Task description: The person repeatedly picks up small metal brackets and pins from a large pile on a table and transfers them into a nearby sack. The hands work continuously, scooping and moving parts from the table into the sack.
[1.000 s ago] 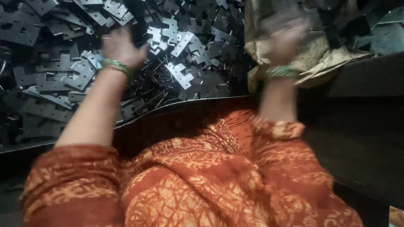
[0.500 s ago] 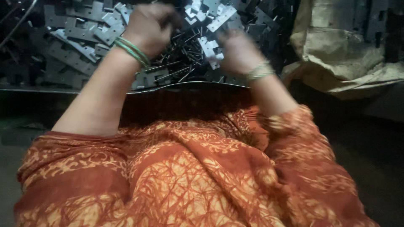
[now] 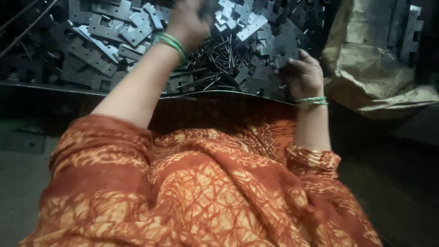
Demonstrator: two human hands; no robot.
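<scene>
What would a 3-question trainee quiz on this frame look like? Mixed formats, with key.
1. True or false: the right hand rests on the crumpled sack.
2. What lies in a loose bunch between the two hands?
A. thin dark pins
B. coiled springs
C. washers
3. Fill in: the left hand reaches into a heap of flat notched metal ____.

Key: 1 false, it grips a flat plate beside the sack; 2 A; 3 plates.

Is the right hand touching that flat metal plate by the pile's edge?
Touching. The head view shows the right hand with its fingers curled around a dark flat metal plate, no gap between them.
</scene>
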